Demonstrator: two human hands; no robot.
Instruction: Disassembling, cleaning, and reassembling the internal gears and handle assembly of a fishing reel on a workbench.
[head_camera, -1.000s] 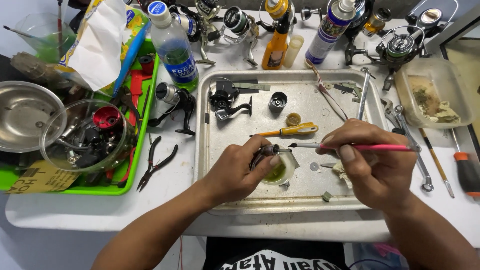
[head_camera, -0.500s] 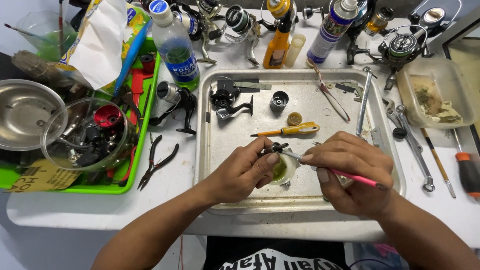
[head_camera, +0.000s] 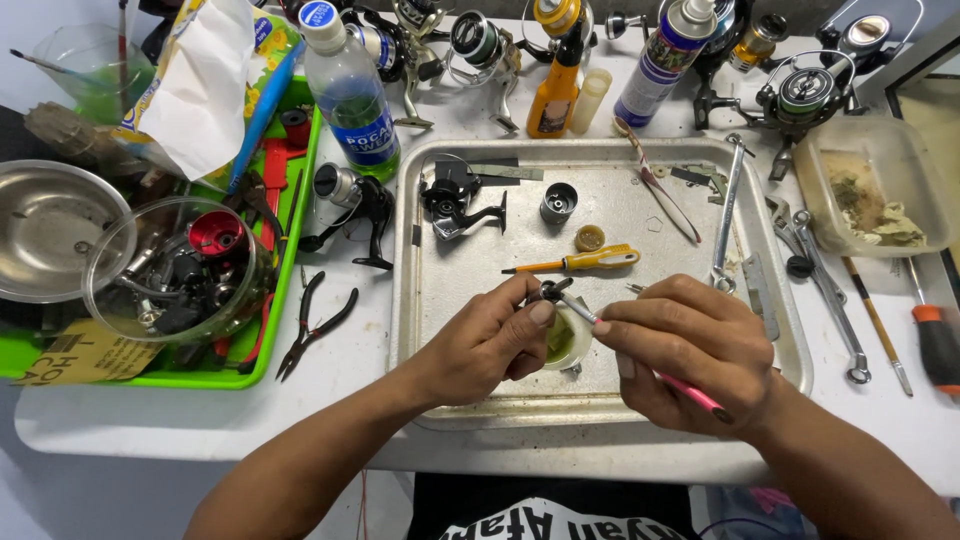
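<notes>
Two hands working a small reel part with a brush, over a metal tray.

Left hand (head_camera: 490, 340): grip closed, fingertips pinching a small dark metal part (head_camera: 551, 292), held just above a small white cup (head_camera: 563, 340), likely so drips fall there. Right hand (head_camera: 690, 345): grip clamped on a pink-handled brush (head_camera: 690, 392), tip touching the part. Metal tray (head_camera: 420, 300) beneath; yellow screwdriver (head_camera: 575, 263) just beyond; pliers (head_camera: 315, 325) left on the surface.

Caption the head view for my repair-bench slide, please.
Left hand holds a small dark part over a metal tray while right hand applies a pink brush.
</notes>
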